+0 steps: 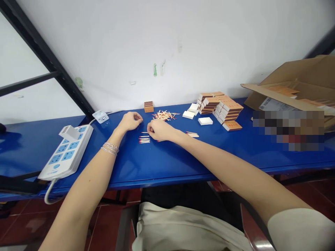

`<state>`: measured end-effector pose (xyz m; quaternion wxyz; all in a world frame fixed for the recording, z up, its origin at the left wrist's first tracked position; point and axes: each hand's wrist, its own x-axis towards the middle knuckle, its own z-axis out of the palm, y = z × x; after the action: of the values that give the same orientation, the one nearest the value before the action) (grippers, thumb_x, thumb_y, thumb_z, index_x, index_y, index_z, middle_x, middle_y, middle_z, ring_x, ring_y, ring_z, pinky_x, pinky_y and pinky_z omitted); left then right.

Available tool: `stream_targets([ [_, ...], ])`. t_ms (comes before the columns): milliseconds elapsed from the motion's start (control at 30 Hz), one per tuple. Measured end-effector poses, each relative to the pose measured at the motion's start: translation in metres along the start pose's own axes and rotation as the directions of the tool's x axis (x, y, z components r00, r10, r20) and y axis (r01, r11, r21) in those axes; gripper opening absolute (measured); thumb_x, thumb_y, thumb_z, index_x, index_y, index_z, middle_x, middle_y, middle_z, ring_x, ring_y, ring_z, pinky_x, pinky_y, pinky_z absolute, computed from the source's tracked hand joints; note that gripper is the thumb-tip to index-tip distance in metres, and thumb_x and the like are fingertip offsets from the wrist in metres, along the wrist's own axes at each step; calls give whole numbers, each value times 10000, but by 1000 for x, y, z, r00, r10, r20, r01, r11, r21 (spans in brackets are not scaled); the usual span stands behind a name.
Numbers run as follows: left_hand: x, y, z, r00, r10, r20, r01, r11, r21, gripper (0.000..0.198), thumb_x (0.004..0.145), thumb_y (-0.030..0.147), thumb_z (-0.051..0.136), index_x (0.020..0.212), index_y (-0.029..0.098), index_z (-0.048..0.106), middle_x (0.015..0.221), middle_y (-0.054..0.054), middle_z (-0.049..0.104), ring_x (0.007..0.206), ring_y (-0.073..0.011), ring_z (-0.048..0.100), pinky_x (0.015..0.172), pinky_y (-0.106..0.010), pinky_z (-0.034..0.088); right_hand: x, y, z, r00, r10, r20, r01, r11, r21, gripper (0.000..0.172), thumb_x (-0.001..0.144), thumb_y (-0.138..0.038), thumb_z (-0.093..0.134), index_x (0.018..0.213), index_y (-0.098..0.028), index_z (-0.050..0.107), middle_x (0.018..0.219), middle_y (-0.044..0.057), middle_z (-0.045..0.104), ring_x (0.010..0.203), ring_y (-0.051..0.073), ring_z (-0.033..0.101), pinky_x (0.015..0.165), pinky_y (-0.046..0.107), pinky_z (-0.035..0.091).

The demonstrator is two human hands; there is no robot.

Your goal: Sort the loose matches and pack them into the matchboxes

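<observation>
Currently the left hand and right hand curl their grips together near red-tipped matchsticks

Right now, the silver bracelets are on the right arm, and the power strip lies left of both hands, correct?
No: the head view shows the silver bracelets on the left arm, not the right. The power strip does lie left of the left hand and right hand.

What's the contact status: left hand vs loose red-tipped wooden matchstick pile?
Apart: the head view shows blue tabletop between the left hand and the loose red-tipped wooden matchstick pile.
</observation>
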<state>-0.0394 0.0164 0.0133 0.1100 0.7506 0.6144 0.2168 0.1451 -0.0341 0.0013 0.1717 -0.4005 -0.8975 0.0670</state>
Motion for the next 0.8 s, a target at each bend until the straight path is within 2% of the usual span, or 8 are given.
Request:
stream_targets([
  [133, 2, -8, -2, 1000, -22, 0, 22, 1000, -5, 161, 755, 278, 652, 859, 189, 737, 881, -53, 759, 763, -181, 664, 793, -284, 511, -3, -3, 1, 1000, -23, -5, 24, 997, 79, 218, 753, -83, 519, 783, -148, 725, 797, 64, 730, 699, 157, 607, 654, 247, 392],
  [333, -1, -3, -2, 1000, -5, 18, 5, 1000, 0, 175, 754, 280, 660, 881, 193, 742, 911, -59, 758, 794, -191, 657, 773, -282, 505, -3, 2, -1, 989, -128, 76, 104, 959, 265, 233, 715, -57, 544, 791, -166, 735, 759, 8, 715, 651, 114, 587, 642, 213, 410],
  [400, -1, -2, -2, 1000, -2, 23, 2, 1000, -4, 169, 756, 278, 662, 878, 196, 744, 902, -54, 756, 789, -188, 654, 771, -280, 503, -3, 11, -7, 997, -66, 39, 55, 969, 240, 218, 747, -88, 568, 838, -168, 749, 786, 16, 726, 682, 123, 605, 668, 217, 419],
  [467, -1, -2, -2, 1000, -4, 27, 4, 1000, -8, 162, 751, 272, 669, 875, 202, 746, 890, -47, 753, 771, -182, 650, 773, -278, 501, -4, 23, -16, 998, 62, -32, -55, 983, 175, 207, 780, -128, 585, 889, -171, 756, 852, 37, 743, 751, 145, 631, 712, 232, 426],
  [533, 0, -3, -1, 1000, 0, 30, 0, 1000, -17, 160, 743, 264, 678, 874, 203, 747, 881, -44, 750, 752, -177, 644, 767, -280, 500, -6, 38, -25, 973, 207, -100, -200, 977, 80, 216, 798, -148, 579, 919, -177, 755, 918, 59, 749, 813, 176, 644, 751, 261, 425],
  [600, 0, -4, 1, 999, 21, 39, -20, 999, -34, 158, 739, 260, 682, 871, 201, 745, 880, -48, 746, 739, -173, 637, 751, -283, 500, -9, 52, -31, 949, 291, -120, -293, 956, 0, 228, 798, -144, 572, 932, -180, 753, 947, 70, 748, 851, 200, 645, 773, 283, 416],
  [667, 0, -4, 2, 997, 48, 54, -46, 998, -48, 161, 741, 265, 679, 872, 198, 743, 883, -51, 744, 723, -168, 629, 725, -282, 500, -12, 62, -33, 944, 314, -100, -316, 949, -7, 216, 798, -160, 584, 929, -188, 753, 926, 58, 745, 832, 193, 639, 757, 279, 406],
  [800, -1, -2, 3, 993, 78, 85, -74, 996, -53, 173, 752, 278, 668, 886, 194, 737, 877, -47, 741, 686, -153, 616, 686, -274, 496, -15, 69, -30, 969, 242, -53, -239, 969, 61, 197, 804, -218, 624, 941, -217, 765, 856, 13, 731, 757, 154, 614, 702, 247, 388],
])
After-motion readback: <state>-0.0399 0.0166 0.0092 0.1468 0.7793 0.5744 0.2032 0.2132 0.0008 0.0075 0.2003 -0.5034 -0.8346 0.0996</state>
